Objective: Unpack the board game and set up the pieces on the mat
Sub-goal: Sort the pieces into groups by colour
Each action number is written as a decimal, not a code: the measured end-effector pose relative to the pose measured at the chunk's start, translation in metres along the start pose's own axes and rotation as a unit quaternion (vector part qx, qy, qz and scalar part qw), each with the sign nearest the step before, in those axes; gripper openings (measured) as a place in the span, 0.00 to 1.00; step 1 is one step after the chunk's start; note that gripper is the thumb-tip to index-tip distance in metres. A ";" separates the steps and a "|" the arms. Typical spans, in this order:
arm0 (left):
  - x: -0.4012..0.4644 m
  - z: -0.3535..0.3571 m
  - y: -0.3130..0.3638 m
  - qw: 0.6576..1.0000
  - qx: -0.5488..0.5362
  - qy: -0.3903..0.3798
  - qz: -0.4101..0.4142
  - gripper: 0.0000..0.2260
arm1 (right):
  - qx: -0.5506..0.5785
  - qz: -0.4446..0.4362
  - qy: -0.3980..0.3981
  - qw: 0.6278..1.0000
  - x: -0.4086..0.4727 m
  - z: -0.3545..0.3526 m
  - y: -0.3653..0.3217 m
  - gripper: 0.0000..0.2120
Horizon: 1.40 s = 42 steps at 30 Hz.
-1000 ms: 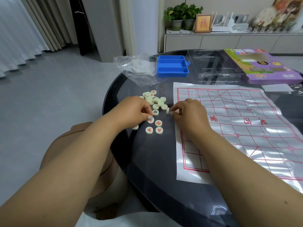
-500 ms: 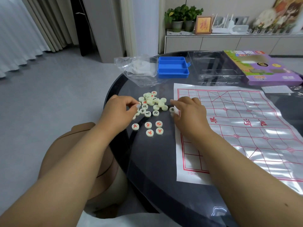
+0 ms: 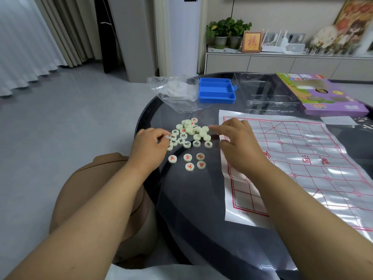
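- The round dark glass table [image 3: 201, 229] is cut off at the right and near edges.
- The mat [image 3: 302, 158], white with a red grid, lies on the table's right half; its right side runs out of view.
- The purple game box [image 3: 323, 98] sits far right, its print too blurred to read.
- The right hand [image 3: 238, 146] reaches left over the mat's edge, fingers extended toward the pile, holding nothing visible.
- The left hand [image 3: 151, 146] curls at the pile's left edge; fingertips pinch a piece, mostly hidden.
- The pieces [image 3: 189, 134], cream discs, lie heaped left of the mat, five set apart nearer.
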<state>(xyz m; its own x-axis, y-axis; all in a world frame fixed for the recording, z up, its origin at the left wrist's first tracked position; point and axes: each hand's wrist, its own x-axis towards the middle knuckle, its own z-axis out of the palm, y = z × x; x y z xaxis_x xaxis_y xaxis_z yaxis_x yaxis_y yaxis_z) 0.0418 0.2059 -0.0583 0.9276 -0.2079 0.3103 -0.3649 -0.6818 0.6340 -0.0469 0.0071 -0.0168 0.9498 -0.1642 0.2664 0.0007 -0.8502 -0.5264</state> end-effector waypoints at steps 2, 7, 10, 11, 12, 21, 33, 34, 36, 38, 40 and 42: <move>-0.001 0.000 0.001 1.000 -0.012 -0.003 -0.007 0.10 | 0.059 0.075 -0.036 0.995 0.001 -0.009 -0.004 0.21; 0.000 -0.001 0.002 1.000 -0.018 -0.006 -0.011 0.09 | -0.124 0.125 -0.163 0.971 -0.002 -0.021 -0.011 0.19; 0.001 0.000 0.002 1.000 -0.018 -0.008 -0.015 0.10 | -0.170 0.111 -0.208 0.957 -0.003 -0.024 -0.013 0.19; 0.001 0.000 0.001 1.000 -0.017 -0.008 -0.017 0.10 | -0.178 0.107 -0.229 0.951 -0.005 -0.025 -0.013 0.19; 0.001 0.000 0.002 1.000 -0.016 -0.007 -0.018 0.09 | -0.179 0.103 -0.251 0.946 -0.007 -0.027 -0.013 0.19; 0.000 -0.001 0.003 1.000 -0.018 -0.011 -0.018 0.10 | -0.153 0.069 -0.254 0.953 -0.018 -0.029 -0.015 0.28; 0.000 -0.006 0.006 0.997 -0.059 -0.025 -0.036 0.11 | -0.151 0.032 -0.183 0.971 0.065 0.009 -0.024 0.14; 0.000 -0.006 0.006 0.997 -0.061 -0.026 -0.036 0.11 | -0.158 0.031 -0.188 0.969 0.067 0.010 -0.024 0.14; 0.001 -0.006 0.005 0.997 -0.061 -0.028 -0.035 0.11 | -0.166 0.030 -0.192 0.967 0.068 0.010 -0.024 0.15; 0.000 -0.005 0.005 0.997 -0.059 -0.030 -0.035 0.11 | -0.177 0.022 -0.192 0.965 0.069 0.011 -0.023 0.15; 0.000 -0.005 0.006 0.997 -0.059 -0.032 -0.038 0.10 | -0.176 0.017 -0.184 0.967 0.069 0.013 -0.019 0.14; 0.000 -0.006 0.005 0.997 -0.062 -0.035 -0.039 0.10 | -0.163 0.016 -0.177 0.970 0.069 0.015 -0.016 0.12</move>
<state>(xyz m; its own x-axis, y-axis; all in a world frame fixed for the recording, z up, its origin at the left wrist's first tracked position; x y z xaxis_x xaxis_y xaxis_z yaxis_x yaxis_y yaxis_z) 0.0391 0.2061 -0.0511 0.9552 -0.2088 0.2095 -0.2946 -0.6068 0.7382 0.0236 0.0167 -0.0017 0.9957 -0.0604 -0.0708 -0.0753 -0.9699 -0.2315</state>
